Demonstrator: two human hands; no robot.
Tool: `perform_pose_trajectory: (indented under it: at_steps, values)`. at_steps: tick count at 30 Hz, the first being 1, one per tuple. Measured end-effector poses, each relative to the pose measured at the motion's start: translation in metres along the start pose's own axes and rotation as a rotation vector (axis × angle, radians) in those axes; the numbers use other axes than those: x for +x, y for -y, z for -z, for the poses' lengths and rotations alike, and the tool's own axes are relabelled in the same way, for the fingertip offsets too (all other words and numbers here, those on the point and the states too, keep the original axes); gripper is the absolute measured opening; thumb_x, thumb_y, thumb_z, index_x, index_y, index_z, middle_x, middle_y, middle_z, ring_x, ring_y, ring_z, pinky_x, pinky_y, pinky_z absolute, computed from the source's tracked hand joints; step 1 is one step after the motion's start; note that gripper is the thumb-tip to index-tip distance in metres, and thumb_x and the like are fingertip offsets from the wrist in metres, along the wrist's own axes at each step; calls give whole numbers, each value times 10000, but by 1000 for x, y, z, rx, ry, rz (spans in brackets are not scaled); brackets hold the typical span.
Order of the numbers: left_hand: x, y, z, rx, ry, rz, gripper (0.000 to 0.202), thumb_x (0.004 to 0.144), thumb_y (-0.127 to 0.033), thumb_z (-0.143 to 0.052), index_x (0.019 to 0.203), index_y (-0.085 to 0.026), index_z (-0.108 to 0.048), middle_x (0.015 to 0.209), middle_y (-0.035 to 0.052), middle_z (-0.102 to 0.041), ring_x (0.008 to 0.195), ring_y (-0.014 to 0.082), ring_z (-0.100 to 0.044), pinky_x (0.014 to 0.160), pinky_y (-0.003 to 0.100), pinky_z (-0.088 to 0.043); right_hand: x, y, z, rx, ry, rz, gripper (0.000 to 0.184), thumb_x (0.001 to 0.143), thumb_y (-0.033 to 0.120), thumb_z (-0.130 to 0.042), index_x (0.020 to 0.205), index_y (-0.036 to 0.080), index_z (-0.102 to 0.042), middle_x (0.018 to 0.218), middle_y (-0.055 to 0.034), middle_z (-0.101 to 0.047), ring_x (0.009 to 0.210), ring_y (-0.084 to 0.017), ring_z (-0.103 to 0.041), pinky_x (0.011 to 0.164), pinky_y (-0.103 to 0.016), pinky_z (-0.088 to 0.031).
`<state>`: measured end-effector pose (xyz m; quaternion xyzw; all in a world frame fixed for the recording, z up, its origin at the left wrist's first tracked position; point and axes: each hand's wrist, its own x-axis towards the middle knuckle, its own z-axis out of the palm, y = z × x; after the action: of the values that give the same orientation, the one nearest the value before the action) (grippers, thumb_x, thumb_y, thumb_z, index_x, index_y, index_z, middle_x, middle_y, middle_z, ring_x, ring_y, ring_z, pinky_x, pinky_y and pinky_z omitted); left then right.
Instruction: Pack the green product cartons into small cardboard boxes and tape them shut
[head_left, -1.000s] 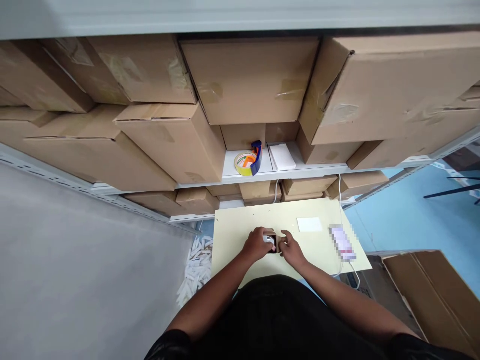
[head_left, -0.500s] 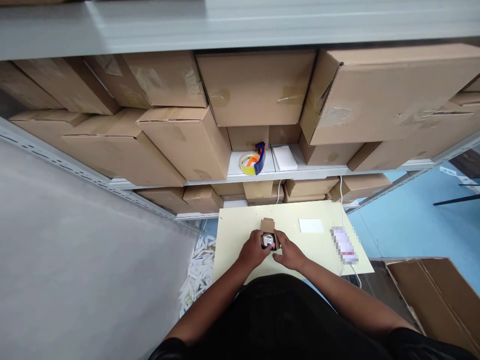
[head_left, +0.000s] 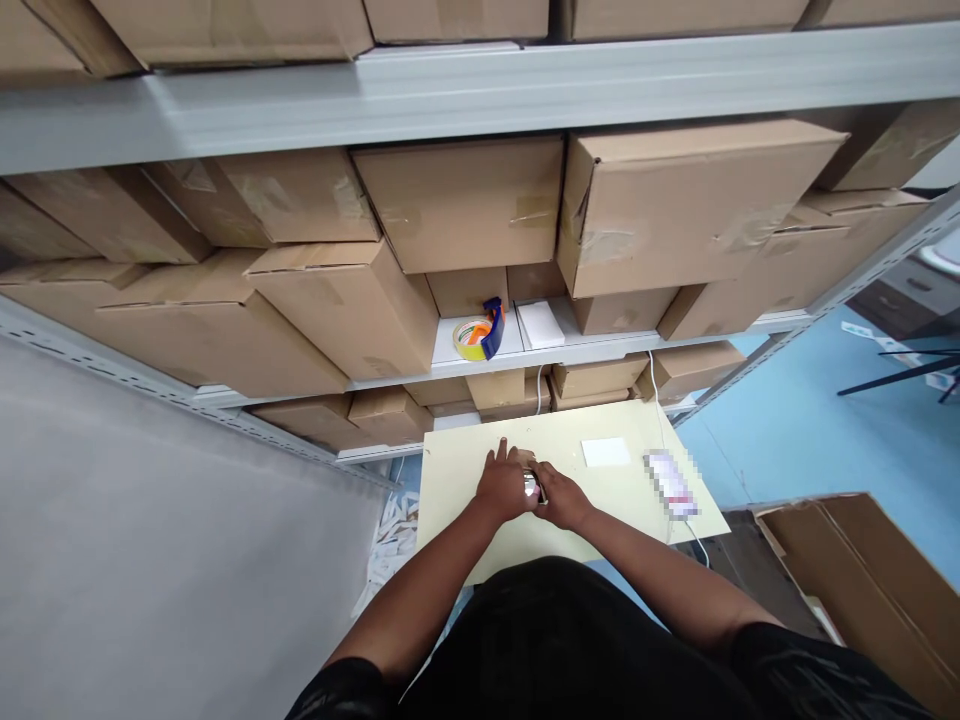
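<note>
Between my two hands, low over the pale yellow board, is a small open cardboard box (head_left: 526,458) with its brown flap up at the far side. A shiny silvery round object (head_left: 531,486) shows inside it; its kind is hard to make out. My left hand (head_left: 504,487) holds the box's left side, some fingers lifted and spread outward, the thumb side by the shiny object. Closed on the right side is my right hand (head_left: 561,497), its fingers at the box's edge. Most of the box is hidden by the hands.
On the yellow board (head_left: 457,460) lie a white card (head_left: 606,452) and a blurred phone-like device (head_left: 670,484) with a cable. A tape dispenser (head_left: 480,335) and a white stack (head_left: 540,325) sit on the shelf. Large cartons (head_left: 465,200) fill the rack; flattened cardboard (head_left: 862,590) lies right.
The view has tilted up and shifted. My left hand's fingers have lifted and spread, and my right hand has closed in on the box, so less of it shows.
</note>
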<state>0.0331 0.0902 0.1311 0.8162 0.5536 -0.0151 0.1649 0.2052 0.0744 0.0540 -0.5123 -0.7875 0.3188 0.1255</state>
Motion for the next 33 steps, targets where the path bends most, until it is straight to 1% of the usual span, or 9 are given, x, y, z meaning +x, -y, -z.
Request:
perform_pose_trajectory:
  at_steps: [4,8,12,15,18,22,27,30,33]
  values:
    - [-16,5,34,-138,-215,-69,518,710,-432,-753,1140,-148,-704,1465,204,-513,1433,421,-400,1158,505,-388,2,5,1,31,-15,-35,826,744,236,-732,1496,270,-390,1361,-96,-531,1069,-259,-645,896,-370,-518]
    - [-36,12,86,-396,-358,-27,293,645,-364,-788,848,-212,-641,1438,125,-533,1162,302,-640,959,397,-560,2,13,9,48,-6,-35,881,701,280,-799,1494,262,-415,1360,-116,-536,1159,-305,-611,955,-419,-505]
    - [-58,26,126,-625,-548,-46,267,635,-287,-764,835,-216,-601,1311,102,-601,1045,234,-660,853,338,-585,-16,21,36,26,-87,40,1074,634,407,-867,1558,252,-342,1523,-166,-440,1387,-398,-423,1136,-568,-357]
    - [-68,35,137,-730,-633,-61,276,661,-250,-730,916,-202,-637,1255,100,-629,804,155,-642,729,299,-578,-35,33,66,226,-132,142,987,758,483,-785,1588,271,-296,1616,-148,-348,1486,-384,-303,1190,-601,-266]
    - [-68,37,135,-850,-634,-92,344,696,-267,-715,1030,-198,-670,1233,94,-645,725,121,-613,701,283,-569,-42,55,89,661,-4,203,869,867,617,-630,1590,278,-287,1602,-137,-386,1441,-348,-405,1125,-546,-385]
    - [-58,25,121,-1057,-601,-133,385,773,-399,-709,1091,-182,-695,1272,121,-636,1033,226,-666,909,349,-558,-32,85,93,943,166,128,777,802,632,-709,1437,235,-501,1325,-114,-634,1169,-308,-616,951,-458,-509]
    - [-56,-8,89,-1270,-532,13,528,951,-488,-514,1417,-240,-521,1365,100,-617,1265,256,-581,1049,395,-489,-31,94,77,820,-92,-2,700,723,544,-816,1284,225,-543,1134,-81,-692,977,-264,-651,817,-392,-542]
    - [-57,-28,68,-1366,-426,-4,728,858,-503,-673,1472,-206,-419,1310,121,-641,1153,261,-638,976,390,-530,-35,90,72,668,-219,-89,722,693,483,-850,1278,251,-497,1147,-80,-690,966,-272,-660,798,-390,-543]
    - [-54,-40,61,-1376,-437,27,771,775,-416,-777,1430,-188,-439,1267,119,-657,1120,262,-647,970,391,-529,-40,84,73,666,-204,-76,723,683,477,-850,1265,251,-484,1154,-83,-683,989,-278,-658,822,-400,-539]
